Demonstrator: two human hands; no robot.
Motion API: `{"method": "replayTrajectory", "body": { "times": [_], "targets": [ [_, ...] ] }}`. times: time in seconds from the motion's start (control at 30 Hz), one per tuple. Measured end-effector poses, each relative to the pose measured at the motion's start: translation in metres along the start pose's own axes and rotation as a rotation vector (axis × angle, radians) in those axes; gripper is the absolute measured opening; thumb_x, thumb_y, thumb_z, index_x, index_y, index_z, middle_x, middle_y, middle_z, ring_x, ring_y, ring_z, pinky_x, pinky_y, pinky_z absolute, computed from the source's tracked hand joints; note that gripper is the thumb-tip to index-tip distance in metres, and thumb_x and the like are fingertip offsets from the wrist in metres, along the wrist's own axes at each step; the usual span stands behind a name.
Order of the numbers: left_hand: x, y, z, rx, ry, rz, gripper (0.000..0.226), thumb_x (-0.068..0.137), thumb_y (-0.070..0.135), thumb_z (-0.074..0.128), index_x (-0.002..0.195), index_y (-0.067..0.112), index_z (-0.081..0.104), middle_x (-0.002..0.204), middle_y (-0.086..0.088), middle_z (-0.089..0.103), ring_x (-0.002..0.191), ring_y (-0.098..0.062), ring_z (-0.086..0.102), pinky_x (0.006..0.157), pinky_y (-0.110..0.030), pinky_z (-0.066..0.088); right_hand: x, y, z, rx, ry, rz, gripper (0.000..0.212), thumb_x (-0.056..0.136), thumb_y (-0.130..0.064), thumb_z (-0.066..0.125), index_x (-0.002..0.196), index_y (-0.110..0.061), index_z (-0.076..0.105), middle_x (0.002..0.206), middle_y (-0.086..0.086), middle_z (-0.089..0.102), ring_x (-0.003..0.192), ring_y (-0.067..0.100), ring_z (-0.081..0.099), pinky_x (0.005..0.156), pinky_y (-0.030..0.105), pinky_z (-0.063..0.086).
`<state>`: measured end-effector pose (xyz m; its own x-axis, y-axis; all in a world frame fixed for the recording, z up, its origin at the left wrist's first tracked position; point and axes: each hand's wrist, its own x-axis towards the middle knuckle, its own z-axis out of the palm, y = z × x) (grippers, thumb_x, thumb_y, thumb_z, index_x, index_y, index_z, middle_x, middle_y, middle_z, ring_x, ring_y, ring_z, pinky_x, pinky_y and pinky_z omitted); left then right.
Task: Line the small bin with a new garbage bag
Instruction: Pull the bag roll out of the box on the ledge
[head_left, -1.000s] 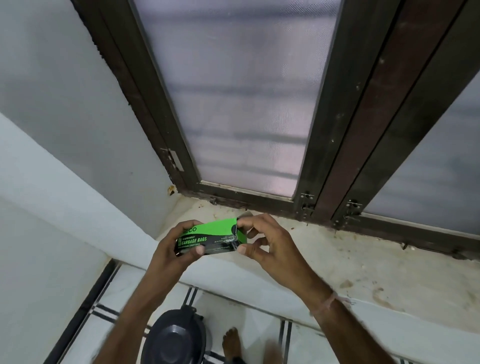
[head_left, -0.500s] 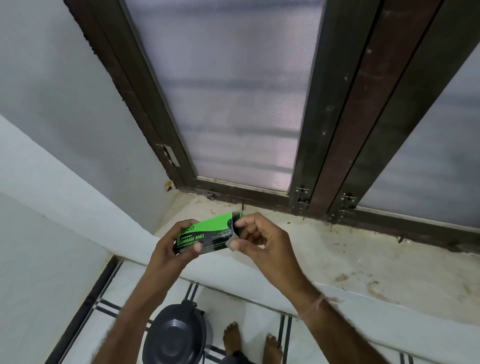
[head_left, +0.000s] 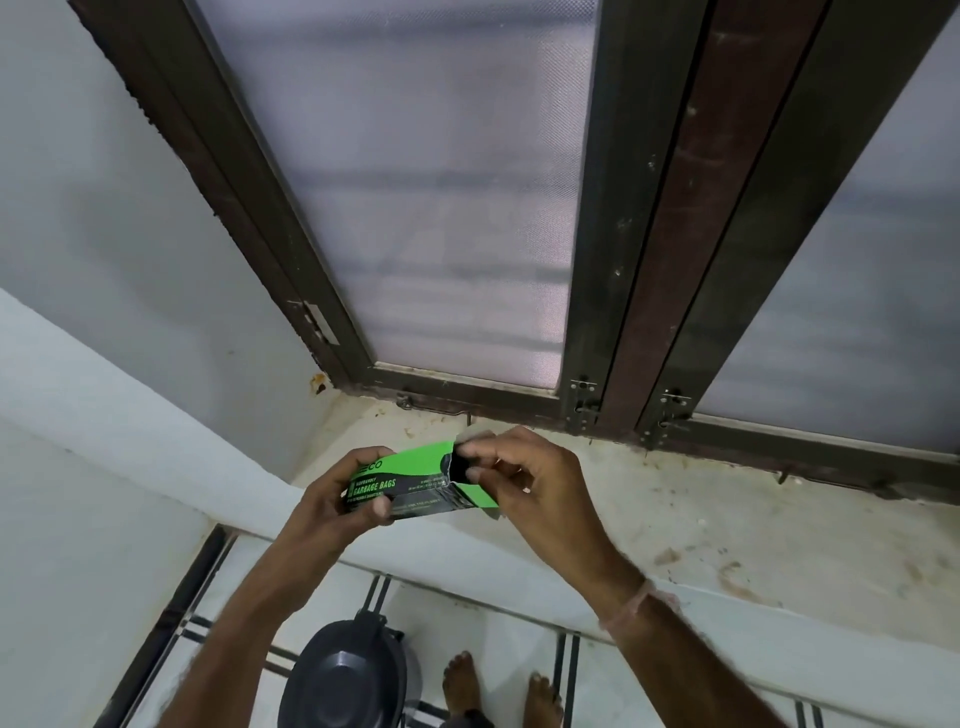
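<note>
A green and black box of garbage bags is held above the stained window sill. My left hand grips the box's left end. My right hand is at the box's right end, thumb and fingers pinching at the open flaps, where a dark opening shows. The small bin, dark grey with its lid closed, stands on the tiled floor below, beside my bare feet.
A dark-framed window with frosted panes rises behind the sill. A white wall closes the left side. The floor has white tiles with dark stripes.
The right end flaps of the box have come open under my right fingers, showing a dark opening. The box stays in my left hand at about the same spot.
</note>
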<state>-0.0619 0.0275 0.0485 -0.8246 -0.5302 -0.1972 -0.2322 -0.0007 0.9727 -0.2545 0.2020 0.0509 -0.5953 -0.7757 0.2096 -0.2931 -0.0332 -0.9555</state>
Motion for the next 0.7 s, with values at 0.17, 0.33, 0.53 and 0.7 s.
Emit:
{"method": "replayTrajectory", "body": {
  "times": [0.17,0.33,0.53,0.7],
  "targets": [
    [0.007,0.008,-0.003,0.007,-0.044,-0.015,0.066,0.078,0.058,0.079,0.131,0.022,0.062,0.121,-0.009,0.070,0.107,-0.023,0.066,0.095,-0.033,0.053,0.010,-0.009,-0.005,-0.197,-0.054,-0.162,0.024,0.093,-0.010,0.075,0.116,-0.011,0.081,0.106,-0.002,0.076,0.093,0.000,0.067,0.079,0.008,0.046],
    [0.014,0.010,-0.005,-0.045,-0.055,-0.010,0.079,0.066,0.060,0.089,0.127,0.015,0.064,0.117,-0.022,0.062,0.102,-0.026,0.058,0.094,-0.037,0.045,0.019,-0.017,-0.013,-0.391,-0.081,-0.271,0.014,0.094,-0.021,0.074,0.105,-0.018,0.082,0.103,-0.007,0.073,0.090,0.011,0.069,0.074,0.031,0.057],
    [0.016,0.009,-0.004,-0.052,-0.059,-0.008,0.076,0.068,0.059,0.088,0.126,0.016,0.064,0.114,-0.015,0.063,0.104,-0.026,0.056,0.095,-0.040,0.041,0.023,-0.015,-0.010,-0.551,-0.041,-0.437,0.003,0.093,-0.017,0.072,0.092,-0.015,0.075,0.095,-0.003,0.067,0.084,0.018,0.060,0.066,0.038,0.053],
    [0.017,0.011,-0.001,-0.026,-0.085,-0.015,0.079,0.073,0.060,0.084,0.132,0.013,0.059,0.123,-0.017,0.066,0.112,-0.028,0.061,0.102,-0.040,0.044,0.025,-0.013,-0.006,-0.603,0.012,-0.528,0.009,0.095,-0.010,0.065,0.088,-0.008,0.070,0.089,0.005,0.062,0.079,0.022,0.055,0.063,0.036,0.048]
  ]
}}
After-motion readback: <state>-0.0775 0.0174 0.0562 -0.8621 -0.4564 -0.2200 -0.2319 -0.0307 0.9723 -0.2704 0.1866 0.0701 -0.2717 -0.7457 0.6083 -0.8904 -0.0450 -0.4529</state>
